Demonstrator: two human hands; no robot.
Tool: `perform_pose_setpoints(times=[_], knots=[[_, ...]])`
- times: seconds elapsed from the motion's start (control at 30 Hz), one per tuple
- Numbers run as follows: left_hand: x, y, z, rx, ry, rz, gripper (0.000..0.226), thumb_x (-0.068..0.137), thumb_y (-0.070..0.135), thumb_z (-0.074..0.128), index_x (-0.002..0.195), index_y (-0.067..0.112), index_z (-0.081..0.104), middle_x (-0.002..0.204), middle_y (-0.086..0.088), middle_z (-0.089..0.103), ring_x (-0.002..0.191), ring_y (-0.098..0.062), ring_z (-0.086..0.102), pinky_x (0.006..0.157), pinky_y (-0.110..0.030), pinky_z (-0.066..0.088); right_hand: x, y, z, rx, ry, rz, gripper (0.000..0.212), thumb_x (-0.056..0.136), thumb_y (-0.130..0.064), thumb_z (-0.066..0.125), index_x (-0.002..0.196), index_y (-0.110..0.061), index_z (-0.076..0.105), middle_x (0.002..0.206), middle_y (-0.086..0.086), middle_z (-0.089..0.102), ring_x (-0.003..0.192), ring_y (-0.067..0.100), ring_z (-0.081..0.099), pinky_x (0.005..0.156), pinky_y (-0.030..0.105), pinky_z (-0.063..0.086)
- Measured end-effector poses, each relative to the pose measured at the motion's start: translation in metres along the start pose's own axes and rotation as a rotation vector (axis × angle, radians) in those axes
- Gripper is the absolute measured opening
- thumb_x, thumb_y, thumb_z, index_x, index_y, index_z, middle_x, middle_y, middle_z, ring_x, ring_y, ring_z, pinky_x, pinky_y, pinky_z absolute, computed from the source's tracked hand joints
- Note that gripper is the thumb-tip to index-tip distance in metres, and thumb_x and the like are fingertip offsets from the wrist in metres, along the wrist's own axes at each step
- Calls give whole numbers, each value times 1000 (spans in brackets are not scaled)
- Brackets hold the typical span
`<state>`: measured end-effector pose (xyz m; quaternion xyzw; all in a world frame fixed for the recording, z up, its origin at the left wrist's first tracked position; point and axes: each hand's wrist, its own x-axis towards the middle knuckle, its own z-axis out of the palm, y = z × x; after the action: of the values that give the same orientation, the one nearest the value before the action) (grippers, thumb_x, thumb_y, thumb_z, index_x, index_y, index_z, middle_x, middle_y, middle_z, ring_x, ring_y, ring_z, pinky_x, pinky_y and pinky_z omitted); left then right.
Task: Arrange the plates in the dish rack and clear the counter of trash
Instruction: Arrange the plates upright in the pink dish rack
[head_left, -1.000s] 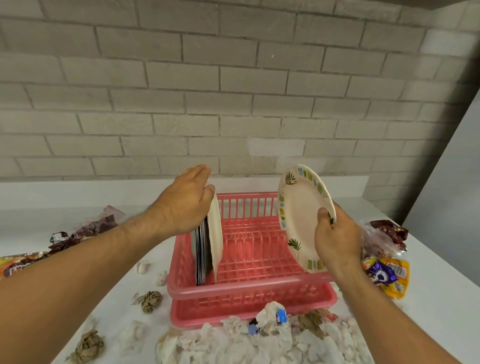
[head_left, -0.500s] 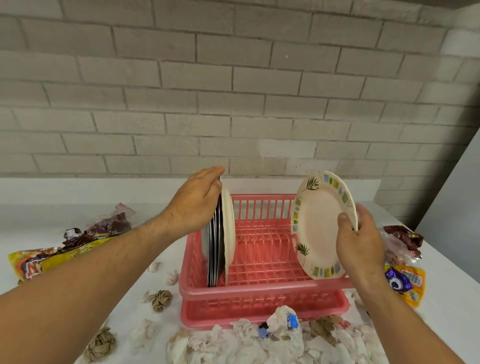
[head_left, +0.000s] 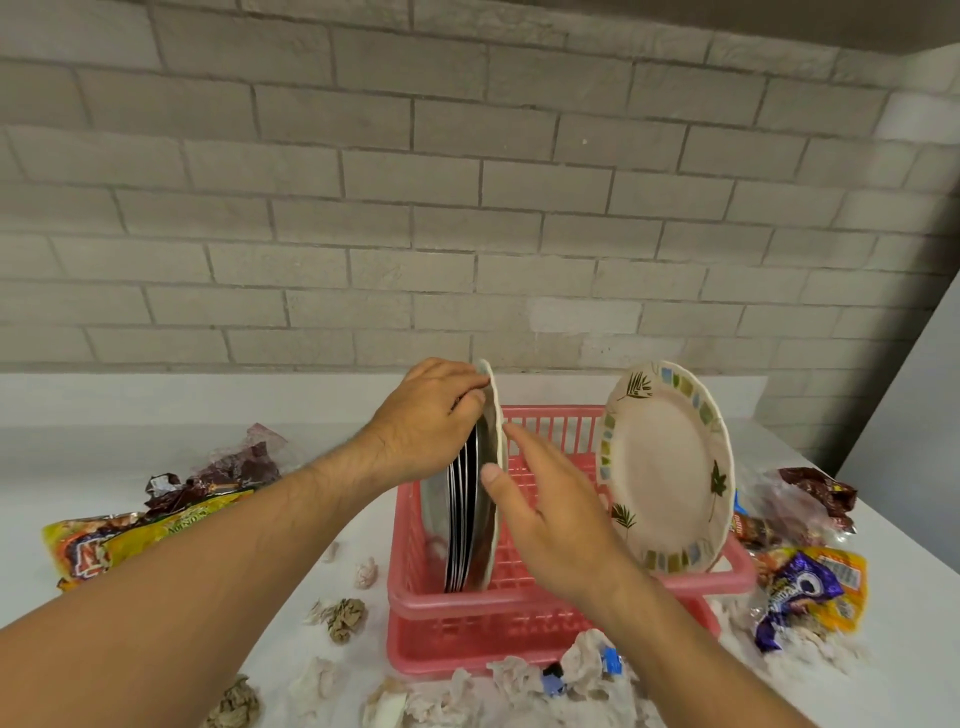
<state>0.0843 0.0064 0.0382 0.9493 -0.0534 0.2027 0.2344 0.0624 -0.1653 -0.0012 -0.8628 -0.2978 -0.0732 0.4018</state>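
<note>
A pink dish rack (head_left: 524, 605) stands on the white counter (head_left: 156, 452). Several plates (head_left: 470, 499) stand on edge as a stack at its left side. My left hand (head_left: 426, 421) grips the top of that stack. A cream plate with a leaf and tile border (head_left: 667, 467) leans upright at the rack's right side, with no hand on it. My right hand (head_left: 550, 509) is open, its fingers spread, right beside the stack's rightmost plate; the thumb is at its rim.
Crumpled tissues and paper balls (head_left: 343, 618) litter the counter in front of the rack. Snack wrappers lie at the left (head_left: 140, 525) and right (head_left: 805, 587). A brick wall (head_left: 467, 208) rises behind the counter.
My right hand has let go of the leaf-border plate, which now leans in the rack, and moved left to the stack. The left hand stays on the stack.
</note>
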Motion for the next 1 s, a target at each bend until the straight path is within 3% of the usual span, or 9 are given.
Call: perform_pose_setpoints(times=[0.07, 0.13, 0.2, 0.27, 0.37, 0.63, 0.77, 0.9, 1.0], knots=[[-1, -1, -2, -8, -12, 3, 39, 102, 31, 36, 136, 20, 52, 140, 4, 48, 132, -10, 32, 108, -22, 20, 1, 1, 13, 71, 10, 33, 56, 100, -44, 38, 152, -28, 24, 155, -15, 28, 141, -1, 22, 116, 25, 21], [-3, -3, -3, -17, -10, 0, 39, 102, 30, 37, 136, 19, 51, 139, 4, 49, 131, -10, 33, 106, -20, 20, 1, 1, 22, 85, 73, 61, 48, 101, -39, 36, 147, -29, 32, 144, -12, 45, 131, 2, 41, 109, 28, 36], [-4, -4, -3, -22, 3, -10, 39, 102, 29, 37, 137, 17, 50, 139, 4, 49, 131, -10, 33, 106, -19, 19, 2, -1, 26, 112, 158, 91, 36, 100, -29, 37, 134, -28, 46, 109, -10, 62, 95, 3, 58, 81, 23, 49], [-5, -4, -2, -27, 13, -16, 39, 102, 27, 34, 137, 16, 49, 140, 4, 48, 132, -10, 32, 106, -17, 17, 7, -4, 27, 127, 208, 127, 30, 97, -19, 38, 123, -25, 52, 81, -10, 59, 65, 4, 53, 56, 17, 41], [-7, -5, -1, -25, 23, -14, 40, 103, 24, 31, 138, 15, 49, 141, 3, 46, 133, -10, 31, 105, -14, 14, 23, -7, 25, 103, 185, 212, 39, 93, -9, 40, 127, -28, 45, 74, -4, 60, 55, 9, 56, 44, 18, 38], [-12, -5, 0, -6, 17, -13, 41, 103, 22, 28, 140, 13, 45, 145, 3, 42, 137, -9, 24, 103, -10, 8, 71, -14, -33, 50, 324, 208, 39, 95, -8, 41, 130, -21, 51, 94, -5, 62, 82, 15, 64, 66, 33, 59], [-12, -5, 1, 4, 1, -19, 43, 103, 22, 26, 142, 12, 41, 150, 2, 37, 141, -11, 19, 106, -13, 5, 74, -9, -79, -62, 461, 155, 38, 93, -11, 40, 126, -24, 53, 97, -5, 64, 85, 17, 62, 63, 32, 54], [-11, -6, 1, 9, -16, -32, 44, 103, 25, 26, 144, 13, 39, 152, 2, 34, 144, -13, 16, 113, -20, 7, 52, 18, -87, -158, 408, 224, 36, 93, -13, 40, 124, -25, 52, 89, -8, 62, 79, 15, 62, 64, 35, 54], [-12, -4, 0, 6, -19, -41, 44, 104, 25, 26, 144, 14, 39, 153, 3, 33, 144, -13, 14, 111, -19, 6, 39, 38, -78, -215, 412, 252, 37, 92, -11, 42, 125, -23, 53, 99, -1, 60, 85, 20, 59, 71, 37, 54]])
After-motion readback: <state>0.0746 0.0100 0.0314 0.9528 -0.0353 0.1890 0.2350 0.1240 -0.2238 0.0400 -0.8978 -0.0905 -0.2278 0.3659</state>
